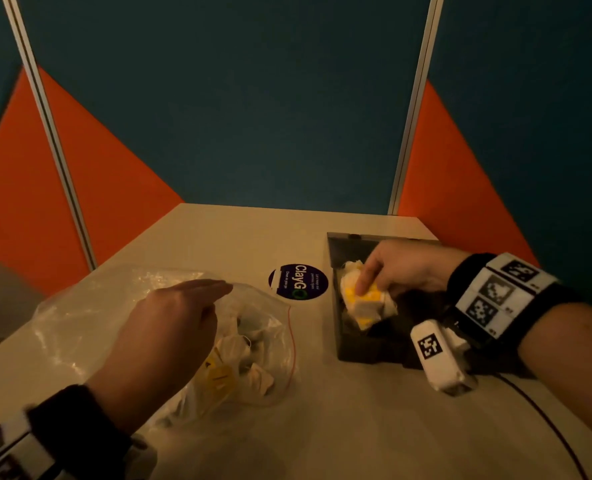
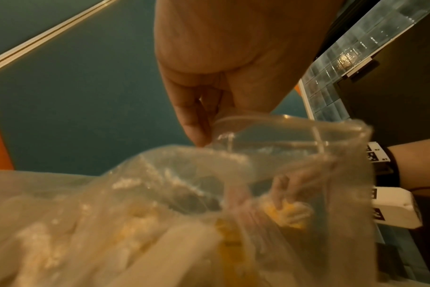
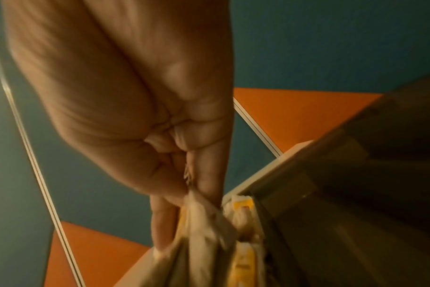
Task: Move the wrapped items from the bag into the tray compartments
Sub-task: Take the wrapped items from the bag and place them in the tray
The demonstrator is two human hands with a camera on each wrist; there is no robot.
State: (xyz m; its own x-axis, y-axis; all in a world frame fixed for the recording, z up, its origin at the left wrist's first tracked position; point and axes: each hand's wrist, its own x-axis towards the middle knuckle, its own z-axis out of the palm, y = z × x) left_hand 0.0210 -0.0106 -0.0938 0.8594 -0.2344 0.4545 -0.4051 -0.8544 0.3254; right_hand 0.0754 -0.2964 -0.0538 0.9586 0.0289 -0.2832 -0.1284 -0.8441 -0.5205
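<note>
right hand [image 1: 403, 268] fingers [image 1: 366, 282] pinch wrapped item [image 1: 365, 306] over tray [image 1: 367, 353]; left hand [image 1: 170, 323] straight-fingered on bag [image 1: 80, 313].

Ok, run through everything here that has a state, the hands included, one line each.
bag, mouth open, not yet emptied.
tray, open-topped, partly filled on its left side.
wrapped item, held, low over the tray's left side.
left hand, fingers straight, thumb touching the bag's rim.
right hand, pinches the wrapped item.
</note>
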